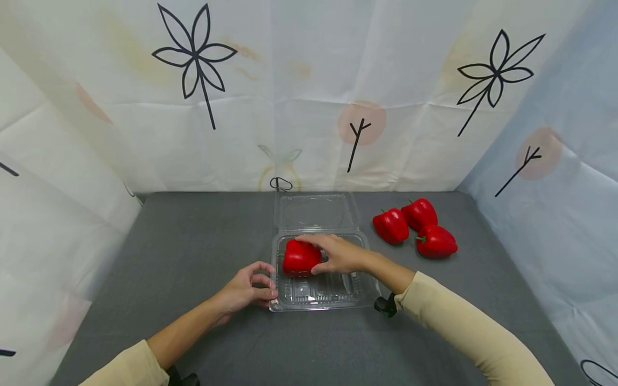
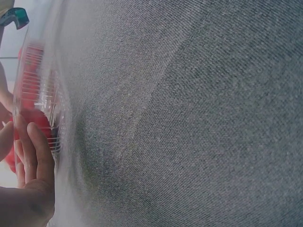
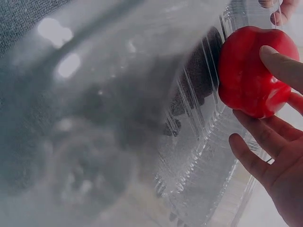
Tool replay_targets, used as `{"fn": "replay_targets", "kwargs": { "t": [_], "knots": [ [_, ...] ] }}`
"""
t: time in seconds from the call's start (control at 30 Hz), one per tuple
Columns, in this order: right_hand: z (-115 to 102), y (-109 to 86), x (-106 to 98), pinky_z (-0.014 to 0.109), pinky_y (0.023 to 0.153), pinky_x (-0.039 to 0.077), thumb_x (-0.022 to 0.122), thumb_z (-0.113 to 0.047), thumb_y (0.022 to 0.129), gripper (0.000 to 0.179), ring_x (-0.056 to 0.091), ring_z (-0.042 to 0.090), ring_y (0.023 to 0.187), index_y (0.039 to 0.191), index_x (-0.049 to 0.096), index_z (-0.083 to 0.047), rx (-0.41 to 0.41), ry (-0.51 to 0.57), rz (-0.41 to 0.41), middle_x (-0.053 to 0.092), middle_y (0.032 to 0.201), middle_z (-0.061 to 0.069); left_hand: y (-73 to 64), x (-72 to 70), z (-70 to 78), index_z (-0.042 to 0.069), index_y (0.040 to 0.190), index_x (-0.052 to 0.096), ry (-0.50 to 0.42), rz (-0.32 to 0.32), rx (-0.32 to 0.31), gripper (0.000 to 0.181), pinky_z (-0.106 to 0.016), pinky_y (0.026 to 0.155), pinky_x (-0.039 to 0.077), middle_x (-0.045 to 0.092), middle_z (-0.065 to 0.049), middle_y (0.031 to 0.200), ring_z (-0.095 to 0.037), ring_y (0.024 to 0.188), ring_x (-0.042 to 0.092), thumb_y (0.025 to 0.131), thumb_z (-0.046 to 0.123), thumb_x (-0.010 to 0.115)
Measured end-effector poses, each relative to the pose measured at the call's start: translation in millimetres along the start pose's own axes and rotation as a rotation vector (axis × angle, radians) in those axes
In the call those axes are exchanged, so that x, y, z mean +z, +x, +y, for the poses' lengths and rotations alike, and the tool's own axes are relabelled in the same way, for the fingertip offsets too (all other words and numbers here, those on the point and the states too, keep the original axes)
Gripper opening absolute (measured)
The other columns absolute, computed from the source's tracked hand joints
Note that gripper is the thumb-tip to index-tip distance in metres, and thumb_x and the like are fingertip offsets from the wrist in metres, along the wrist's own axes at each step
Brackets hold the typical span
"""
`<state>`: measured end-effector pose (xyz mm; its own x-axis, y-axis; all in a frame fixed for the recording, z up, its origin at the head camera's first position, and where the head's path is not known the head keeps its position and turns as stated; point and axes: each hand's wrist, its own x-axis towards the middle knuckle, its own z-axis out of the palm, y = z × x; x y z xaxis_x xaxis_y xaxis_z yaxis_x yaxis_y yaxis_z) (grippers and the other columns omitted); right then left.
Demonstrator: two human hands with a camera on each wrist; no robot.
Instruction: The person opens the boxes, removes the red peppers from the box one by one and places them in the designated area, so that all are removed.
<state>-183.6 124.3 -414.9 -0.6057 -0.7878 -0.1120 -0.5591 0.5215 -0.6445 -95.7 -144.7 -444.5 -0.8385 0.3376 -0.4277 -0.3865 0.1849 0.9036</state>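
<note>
A clear plastic clamshell container (image 1: 314, 306) lies on the grey table with its lid (image 1: 316, 212) folded back. My right hand (image 1: 340, 253) grips a red bell pepper (image 1: 300, 259) in the left part of the container's base. The right wrist view shows the thumb on one side of this pepper (image 3: 246, 66) and the fingers around the other. At the container's left edge, my left hand (image 1: 248, 289) holds the rim between thumb and fingers. In the left wrist view, the fingers (image 2: 42, 153) lie along the outside of the ribbed wall.
To the right of the lid sit three more red bell peppers, one at the left (image 1: 391, 226), one behind (image 1: 420, 214) and one in front (image 1: 436, 242). Patterned white cloth (image 1: 309, 107) hangs behind the grey table (image 1: 203, 236) and along both sides.
</note>
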Motion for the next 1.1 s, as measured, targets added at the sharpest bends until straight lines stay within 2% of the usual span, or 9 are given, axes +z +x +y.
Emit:
{"fn": "replay_targets", "kwargs": {
  "t": [0.27, 0.47, 0.67, 1.1],
  "knots": [
    [-5, -10.5, -8, 0.047, 0.106, 0.043, 0.081, -0.013, 0.084, 0.078, 0.049, 0.029, 0.132, 0.151, 0.04, -0.009, -0.028, -0.065, -0.016, 0.047, 0.149, 0.01, 0.6, 1.0, 2.0, 0.002, 0.13, 0.044, 0.001, 0.004, -0.005, 0.052, -0.039, 0.077, 0.06, 0.064, -0.01, 0.095, -0.023, 0.08, 0.066, 0.087, 0.004, 0.075],
    [-7, -24.6, -14, 0.048, 0.107, 0.042, 0.081, -0.014, 0.083, 0.078, 0.048, 0.028, 0.134, 0.15, 0.041, -0.011, -0.007, -0.078, -0.019, 0.047, 0.15, 0.01, 0.7, 1.3, 2.3, 0.001, 0.129, 0.044, -0.004, 0.003, 0.001, 0.052, -0.039, 0.075, 0.06, 0.063, -0.01, 0.094, -0.021, 0.079, 0.066, 0.087, 0.002, 0.075],
    [-5, -41.0, -22, 0.046, 0.104, 0.045, 0.082, -0.014, 0.083, 0.079, 0.049, 0.025, 0.132, 0.151, 0.042, -0.014, 0.003, -0.063, 0.001, 0.047, 0.15, 0.007, 0.9, 0.2, 1.7, 0.0, 0.128, 0.045, -0.008, -0.007, 0.017, 0.051, -0.038, 0.075, 0.06, 0.063, -0.009, 0.093, -0.021, 0.079, 0.066, 0.087, 0.001, 0.075],
    [-3, -79.3, -50, 0.051, 0.097, 0.05, 0.082, -0.016, 0.083, 0.079, 0.054, 0.028, 0.126, 0.15, 0.042, -0.014, 0.025, -0.076, 0.062, 0.052, 0.145, 0.008, -1.4, 0.0, -0.3, -0.003, 0.129, 0.043, -0.038, -0.04, 0.082, 0.053, -0.038, 0.072, 0.059, 0.062, -0.007, 0.09, -0.019, 0.078, 0.067, 0.086, -0.001, 0.074]
  ]
}}
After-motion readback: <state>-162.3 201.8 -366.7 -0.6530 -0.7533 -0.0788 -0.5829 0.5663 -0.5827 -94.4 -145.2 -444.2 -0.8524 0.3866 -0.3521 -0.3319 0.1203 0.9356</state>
